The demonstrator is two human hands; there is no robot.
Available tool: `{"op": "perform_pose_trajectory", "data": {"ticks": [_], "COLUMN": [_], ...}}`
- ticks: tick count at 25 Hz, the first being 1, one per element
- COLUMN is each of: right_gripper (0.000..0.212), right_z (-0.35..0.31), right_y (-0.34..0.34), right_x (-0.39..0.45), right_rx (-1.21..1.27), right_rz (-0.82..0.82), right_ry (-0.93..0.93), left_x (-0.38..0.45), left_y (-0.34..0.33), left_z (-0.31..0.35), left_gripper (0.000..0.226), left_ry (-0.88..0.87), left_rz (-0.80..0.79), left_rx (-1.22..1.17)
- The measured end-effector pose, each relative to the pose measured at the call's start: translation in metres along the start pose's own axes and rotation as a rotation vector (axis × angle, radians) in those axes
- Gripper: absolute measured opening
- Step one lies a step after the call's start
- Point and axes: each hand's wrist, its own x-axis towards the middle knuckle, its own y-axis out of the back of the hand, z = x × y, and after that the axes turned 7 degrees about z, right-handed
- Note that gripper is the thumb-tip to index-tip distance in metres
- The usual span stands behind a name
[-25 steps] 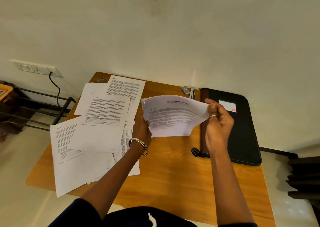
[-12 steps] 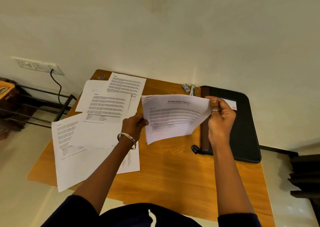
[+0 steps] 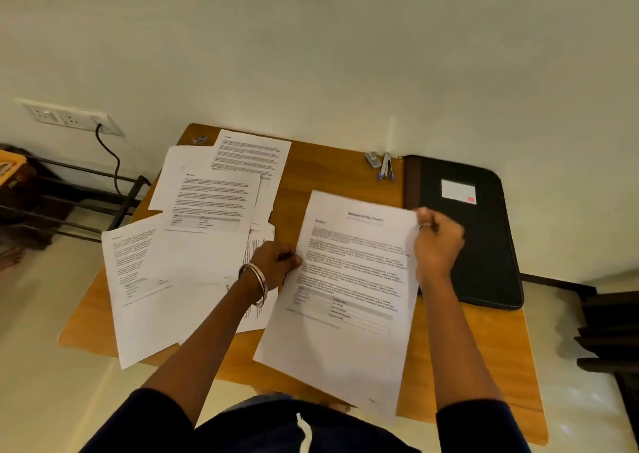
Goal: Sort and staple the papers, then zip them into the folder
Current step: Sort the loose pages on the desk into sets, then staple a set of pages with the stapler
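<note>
A printed title sheet [image 3: 345, 290] lies nearly flat over the middle of the wooden table [image 3: 463, 349]. My left hand [image 3: 276, 262] pinches its left edge and my right hand [image 3: 437, 241] grips its upper right edge. Several other printed papers [image 3: 193, 231] are spread loosely over the table's left half, some hanging past the edge. A black zip folder [image 3: 484, 245] with a white label lies closed at the right, partly behind my right hand. A small stapler [image 3: 386, 166] and a staple box [image 3: 372, 159] sit at the back by the wall.
A small object [image 3: 198, 139] lies at the table's back left corner. A wall socket [image 3: 69, 117] with a black cable is at the left above a dark metal rack [image 3: 69, 189]. Dark steps [image 3: 608, 331] stand to the right. The wall is right behind the table.
The sheet held curled up in the air has come down and flattened over the table's middle. Both hands kept hold of it and dropped with it.
</note>
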Motion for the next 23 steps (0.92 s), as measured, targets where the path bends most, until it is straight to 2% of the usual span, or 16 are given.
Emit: {"op": "perform_pose_trajectory", "data": {"ticks": [3,5,8,11,13,17,20,23], "right_gripper": [0.011,0.021,0.033,0.032,0.032,0.028,0.025,0.023], "right_z": [0.058,0.097,0.131,0.138,0.136,0.131,0.137,0.135], "right_y": [-0.011,-0.008,0.002,0.0,-0.006,-0.01,-0.009,-0.008], "right_x": [-0.014,-0.04,-0.084,-0.109,-0.114,-0.117,-0.117,-0.116], "right_rx": [-0.134,-0.223,-0.326,-0.376,-0.516,-0.643,-0.611,-0.495], "right_rz": [-0.11,-0.194,-0.215,-0.151,-0.12,-0.084,-0.077,-0.066], "right_ry": [-0.229,-0.346,-0.273,-0.11,-0.05,-0.129,-0.142,-0.237], "left_x": [-0.005,-0.013,-0.022,-0.03,-0.036,-0.04,-0.041,-0.038], "left_y": [-0.02,-0.033,-0.047,-0.058,-0.065,-0.069,-0.068,-0.065], "left_z": [-0.035,-0.057,-0.064,-0.06,-0.058,-0.056,-0.05,-0.049], "left_gripper": [0.013,0.014,0.011,0.029,0.025,0.03,0.032,0.029], "left_ry": [0.279,0.372,0.365,0.304,0.223,0.172,0.24,0.262], "left_rz": [0.009,0.056,0.151,0.272,0.306,0.266,0.271,0.274], "left_rx": [0.115,0.149,0.145,0.131,0.226,0.478,0.487,0.47]}}
